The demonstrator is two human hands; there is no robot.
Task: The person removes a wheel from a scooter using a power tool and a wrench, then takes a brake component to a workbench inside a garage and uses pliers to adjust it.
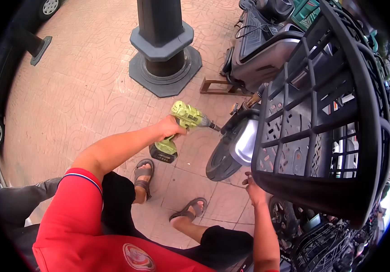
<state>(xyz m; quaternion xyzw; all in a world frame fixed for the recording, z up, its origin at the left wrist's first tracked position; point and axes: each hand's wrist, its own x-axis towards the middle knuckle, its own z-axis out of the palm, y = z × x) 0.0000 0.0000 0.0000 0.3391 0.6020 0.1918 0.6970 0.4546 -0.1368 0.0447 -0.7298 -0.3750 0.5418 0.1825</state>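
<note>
One drill (190,116), gripped by the left hand (170,127), had its long axis directed rightward, tip near the wheel (220,161), while the right hand (255,190) was nearer that wheel, beside the basket (312,195), its grip indeterminable.

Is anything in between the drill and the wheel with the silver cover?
Nothing that I can see. The drill, held in the left hand, has its tip right by the wheel; I can't tell if they touch. The black basket is off to the right.
</note>
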